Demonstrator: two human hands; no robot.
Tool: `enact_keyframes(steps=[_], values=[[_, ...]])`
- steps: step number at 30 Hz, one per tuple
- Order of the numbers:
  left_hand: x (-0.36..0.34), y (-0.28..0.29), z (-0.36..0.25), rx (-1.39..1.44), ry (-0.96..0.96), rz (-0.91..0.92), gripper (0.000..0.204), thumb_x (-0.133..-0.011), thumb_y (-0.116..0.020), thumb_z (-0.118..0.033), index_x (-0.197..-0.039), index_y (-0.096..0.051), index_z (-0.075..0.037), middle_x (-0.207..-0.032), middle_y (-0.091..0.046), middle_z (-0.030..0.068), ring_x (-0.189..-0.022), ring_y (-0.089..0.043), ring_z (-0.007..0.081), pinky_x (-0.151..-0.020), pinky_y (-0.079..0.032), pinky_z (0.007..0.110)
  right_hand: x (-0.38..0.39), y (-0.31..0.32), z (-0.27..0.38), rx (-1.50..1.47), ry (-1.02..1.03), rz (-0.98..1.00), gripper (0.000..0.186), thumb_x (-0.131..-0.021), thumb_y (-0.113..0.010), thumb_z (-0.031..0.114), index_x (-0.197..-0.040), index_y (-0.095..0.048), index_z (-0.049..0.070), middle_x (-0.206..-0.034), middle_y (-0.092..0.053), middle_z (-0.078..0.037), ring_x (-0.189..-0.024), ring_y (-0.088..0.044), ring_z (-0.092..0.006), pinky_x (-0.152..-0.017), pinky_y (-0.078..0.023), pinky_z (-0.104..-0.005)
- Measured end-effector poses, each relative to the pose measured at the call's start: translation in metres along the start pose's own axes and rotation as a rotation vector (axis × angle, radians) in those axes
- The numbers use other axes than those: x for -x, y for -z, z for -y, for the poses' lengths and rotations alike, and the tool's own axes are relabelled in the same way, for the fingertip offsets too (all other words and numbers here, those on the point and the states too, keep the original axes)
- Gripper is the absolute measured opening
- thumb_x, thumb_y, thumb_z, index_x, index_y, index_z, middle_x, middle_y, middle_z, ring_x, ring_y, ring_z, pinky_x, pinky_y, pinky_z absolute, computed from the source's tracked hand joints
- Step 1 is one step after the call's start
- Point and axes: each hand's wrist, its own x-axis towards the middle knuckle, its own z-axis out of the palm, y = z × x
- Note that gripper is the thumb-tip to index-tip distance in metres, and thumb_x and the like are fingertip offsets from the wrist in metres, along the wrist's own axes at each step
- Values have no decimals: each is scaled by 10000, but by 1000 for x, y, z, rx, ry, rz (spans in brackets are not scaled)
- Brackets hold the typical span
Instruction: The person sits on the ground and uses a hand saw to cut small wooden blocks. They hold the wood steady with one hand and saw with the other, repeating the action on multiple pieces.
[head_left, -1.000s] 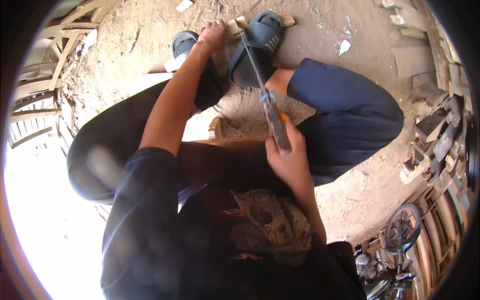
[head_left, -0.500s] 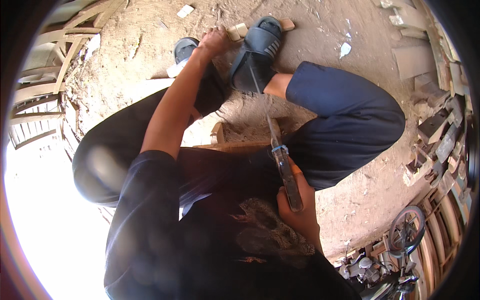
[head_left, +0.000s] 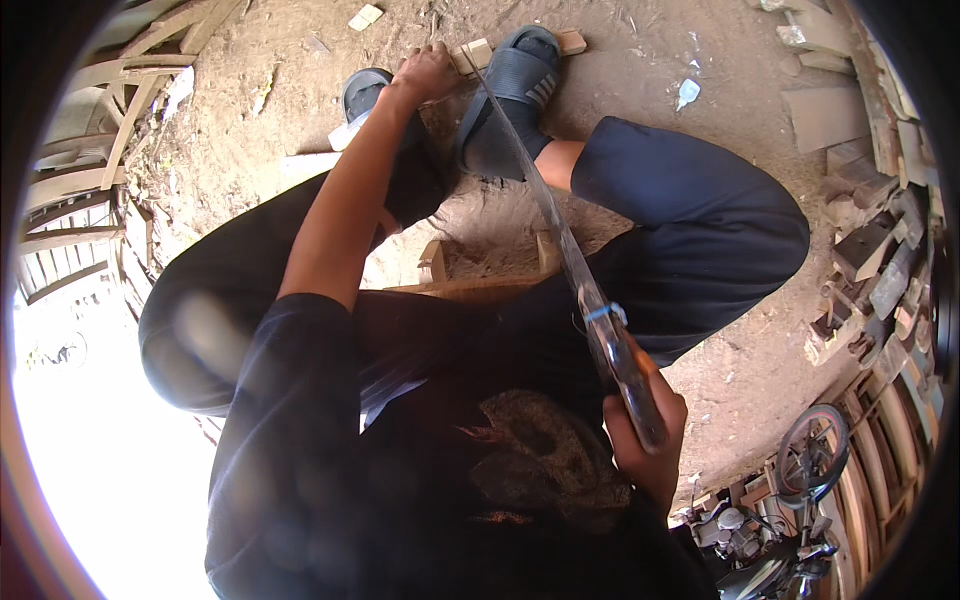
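My right hand [head_left: 655, 440] is wrapped round the handle of a hand saw [head_left: 540, 190], low on the right in front of my shirt. A blue tie is wound where blade meets handle. The long, narrow blade slants up and left past my right foot, its tip lying over a short wooden strip [head_left: 572, 42] on the ground. Beside the tip, my left hand [head_left: 425, 72] is closed over the left end of that strip, its fingertips partly hidden. My right foot, in a dark slide sandal [head_left: 520, 75], presses on the strip.
I sit on a low wooden seat [head_left: 480, 288] with my knees spread. Stacked wood offcuts [head_left: 865, 245] line the right side, with a motorcycle [head_left: 745, 535] at lower right. Curved wooden pieces [head_left: 120, 120] stand at the left. A small wood block [head_left: 366, 17] lies farther off.
My right hand and the saw handle have moved down and to the right, drawing the saw back. My left hand stays on the wooden strip.
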Motion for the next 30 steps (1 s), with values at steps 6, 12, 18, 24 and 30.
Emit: enact_keyframes(steps=[6, 12, 18, 24, 30], values=[[7, 12, -17, 57, 34, 20, 841, -769, -639, -578, -1307, -406, 25, -1320, -478, 247, -1257, -425, 406, -1047, -362, 476, -30, -18, -18, -48, 196, -101, 564, -771, -530, -22, -1331, -463, -12, -811, -652, -170, -626, -647, -200, -604, -478, -277], [10, 14, -13, 62, -6, 31, 764, -842, -565, -567, -1324, -399, 2, -1330, -456, 268, -1267, -410, 410, -1057, -351, 466, -61, -42, -29, -101, 149, -83, 539, -770, -538, -22, -1307, -493, -5, -741, -602, -120, -623, -623, -129, -599, -461, -250], [5, -1, -7, 79, -31, -106, 777, -770, -633, -563, -1252, -454, 20, -1210, -522, 320, -1183, -481, 459, -1010, -397, 476, -56, -44, -35, -81, 188, -141, 533, -769, -543, -22, -1300, -497, -13, -772, -621, -129, -637, -630, -148, -612, -476, -261], [3, -2, -3, 52, -35, -57, 828, -759, -618, -608, -1238, -451, 47, -1198, -542, 297, -1177, -511, 401, -1008, -405, 448, -63, -40, -41, -63, 182, -143, 529, -768, -544, -23, -1295, -504, -16, -765, -622, -130, -617, -612, -152, -604, -474, -264], [6, 3, -8, 59, 6, -30, 833, -794, -583, -624, -1319, -433, 5, -1340, -473, 233, -1277, -414, 381, -1044, -354, 477, -73, -38, -34, -74, 199, -107, 537, -766, -537, -28, -1301, -493, -23, -679, -570, -116, -567, -585, -144, -577, -460, -258]])
